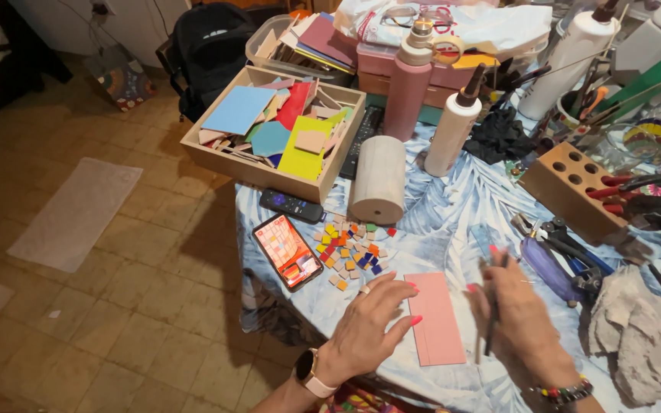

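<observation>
**Pink tile steadied for the tool**

Head view: the pink tile (435, 317) lies flat at the table's near edge, pinned by the left hand (369, 325), fingers spread. A thin dark tool (493, 317) is gripped in the right hand (520, 313). Firm pressure beside the line seems best. Behind, a pink bottle (408, 80) and a white bottle (453, 126) stand upright.

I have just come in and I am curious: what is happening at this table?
A person sits at a cluttered craft table. The left hand rests flat on a pink rectangular sheet, and the right hand holds a thin dark tool beside it. Small coloured tiles and a phone lie nearby.
</observation>
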